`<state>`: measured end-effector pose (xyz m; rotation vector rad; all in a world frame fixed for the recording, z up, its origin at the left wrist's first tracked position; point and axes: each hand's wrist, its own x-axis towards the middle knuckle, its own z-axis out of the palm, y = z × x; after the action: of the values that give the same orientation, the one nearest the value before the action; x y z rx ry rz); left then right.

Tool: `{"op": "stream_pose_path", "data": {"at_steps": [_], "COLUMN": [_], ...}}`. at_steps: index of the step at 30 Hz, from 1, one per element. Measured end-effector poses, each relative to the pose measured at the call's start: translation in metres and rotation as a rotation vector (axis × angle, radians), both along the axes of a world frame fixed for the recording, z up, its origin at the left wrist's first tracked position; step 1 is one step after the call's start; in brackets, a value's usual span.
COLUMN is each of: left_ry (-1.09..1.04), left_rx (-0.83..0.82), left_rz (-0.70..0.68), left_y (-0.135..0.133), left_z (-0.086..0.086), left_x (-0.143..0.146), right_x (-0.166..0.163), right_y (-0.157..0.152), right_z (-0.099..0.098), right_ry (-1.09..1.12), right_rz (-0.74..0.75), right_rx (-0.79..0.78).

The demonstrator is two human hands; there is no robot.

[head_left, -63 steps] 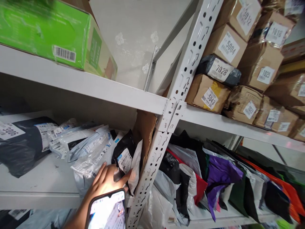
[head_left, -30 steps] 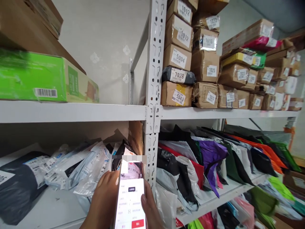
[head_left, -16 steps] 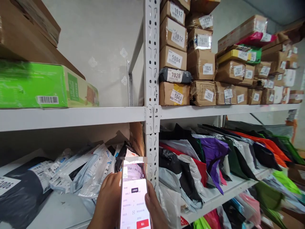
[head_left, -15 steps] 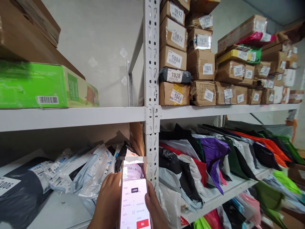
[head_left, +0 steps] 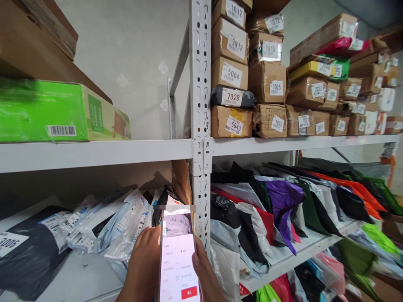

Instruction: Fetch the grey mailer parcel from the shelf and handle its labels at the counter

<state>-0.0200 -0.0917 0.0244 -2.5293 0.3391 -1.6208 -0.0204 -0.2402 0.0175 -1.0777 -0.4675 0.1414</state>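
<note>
One hand (head_left: 143,268) is gripping an upright white-screened smartphone (head_left: 178,260) at bottom centre, palm behind its left edge, fingertips (head_left: 197,262) wrapping the right edge; can't tell which hand it is, no second hand showing. Phone is sitting in front of the perforated white steel shelf upright (head_left: 200,126), blocking grey and black plastic mailer bags (head_left: 119,226) lying on the lower shelf just behind. Brown numbered cardboard parcels (head_left: 233,75) are stacking above right, well apart.
</note>
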Motion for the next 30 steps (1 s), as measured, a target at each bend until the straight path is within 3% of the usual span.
{"op": "stream_pose_path", "data": {"at_steps": [10, 15, 24, 30], "left_ry": [-0.040, -0.066, -0.067, -0.065], "left_rx": [-0.033, -0.033, 0.020, 0.011], "left_rz": [0.009, 0.002, -0.007, -0.003], "left_y": [0.002, 0.003, 0.002, 0.002], "left_z": [-0.009, -0.012, -0.007, -0.007], "left_x": [0.002, 0.002, -0.001, -0.001], "right_x": [-0.007, -0.004, -0.003, 0.000], "right_y": [-0.002, 0.000, 0.001, 0.006], "right_z": [0.006, 0.004, 0.003, 0.000], "right_ry": [0.084, 0.068, 0.128, -0.006], "right_rz": [-0.035, 0.037, 0.048, 0.098], "right_rx": [-0.067, 0.020, 0.036, 0.142]}}
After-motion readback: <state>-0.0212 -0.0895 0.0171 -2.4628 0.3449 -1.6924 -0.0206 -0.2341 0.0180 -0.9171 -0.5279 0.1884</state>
